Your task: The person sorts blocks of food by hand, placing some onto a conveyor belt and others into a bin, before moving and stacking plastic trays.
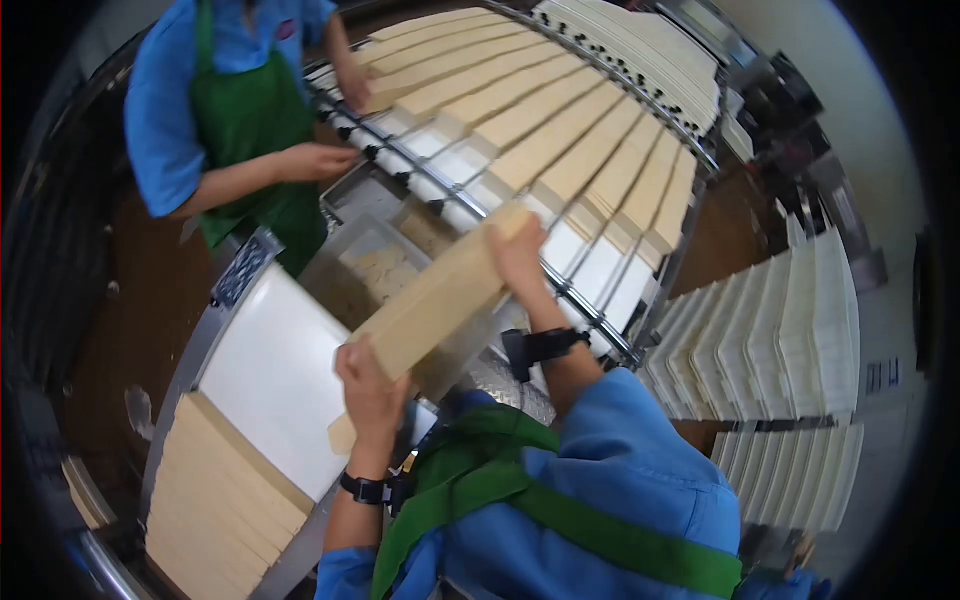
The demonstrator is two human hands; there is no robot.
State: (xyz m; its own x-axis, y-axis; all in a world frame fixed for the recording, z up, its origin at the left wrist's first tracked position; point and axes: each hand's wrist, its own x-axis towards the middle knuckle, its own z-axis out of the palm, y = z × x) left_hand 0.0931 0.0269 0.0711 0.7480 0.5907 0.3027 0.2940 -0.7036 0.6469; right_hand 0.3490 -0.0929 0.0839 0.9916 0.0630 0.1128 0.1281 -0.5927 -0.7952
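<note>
Metal roller rack (592, 316); left hand (372, 385), right hand (518, 255) grip long tan slab (440, 300).

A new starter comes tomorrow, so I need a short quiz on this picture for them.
1. True or false: the left hand and right hand hold one tan board.
2. The co-worker wears an apron that is: A red, B green, C white.
3. Fill in: the stacked boards lie at the picture's lower ____.
Key: 1 true; 2 B; 3 left.
</note>
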